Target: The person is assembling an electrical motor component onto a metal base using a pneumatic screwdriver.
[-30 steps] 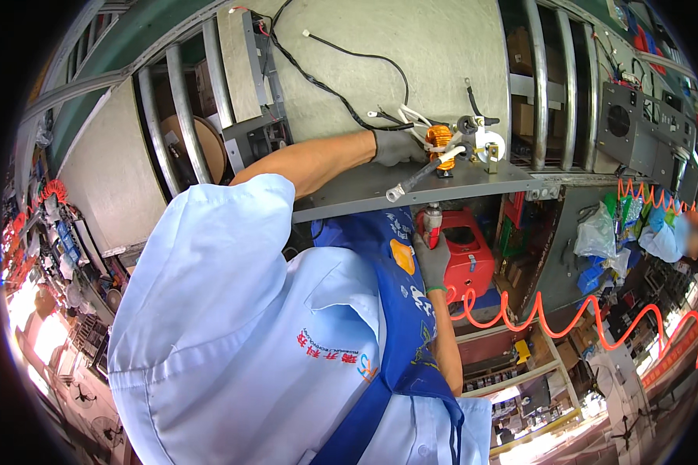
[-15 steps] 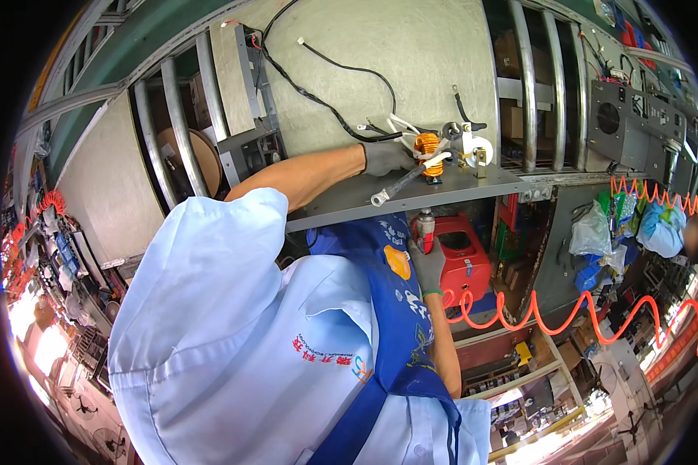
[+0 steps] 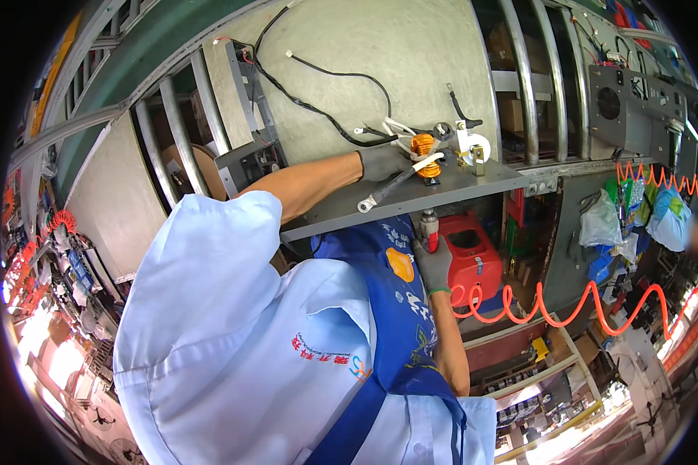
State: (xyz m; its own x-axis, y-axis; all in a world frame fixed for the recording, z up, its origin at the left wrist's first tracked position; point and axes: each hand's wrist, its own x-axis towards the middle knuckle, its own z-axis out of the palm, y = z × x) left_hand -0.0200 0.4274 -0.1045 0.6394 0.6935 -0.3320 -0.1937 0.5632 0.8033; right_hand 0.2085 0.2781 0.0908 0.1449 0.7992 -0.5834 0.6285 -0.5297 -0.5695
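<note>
Site: workshop. Evidence: steel conveyor rollers at 10 o'clock, grey metal equipment housing at 2 o'clock, coiled orange hose at 4 o'clock.

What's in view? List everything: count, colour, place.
Worktop: one, pale grey, top centre
Panel: one, grey, worktop's near edge
Coil: one, orange, on panel
Disc: one, white, on panel
Cables: several, black, white, across worktop
Rollers: at least six, silver, beside worktop
Chassis: at least one, grey, right
Bags: several, mixed colours, right
Hoses: at least two, orange, right
Tool: one, red and silver, below panel
Case: one, red, right of tool
Apron: one, blue, worn
Shirt: one, light blue, worn
Left hand: one, grey glove, beside coil
Right hand: one, grey glove, around tool
</note>
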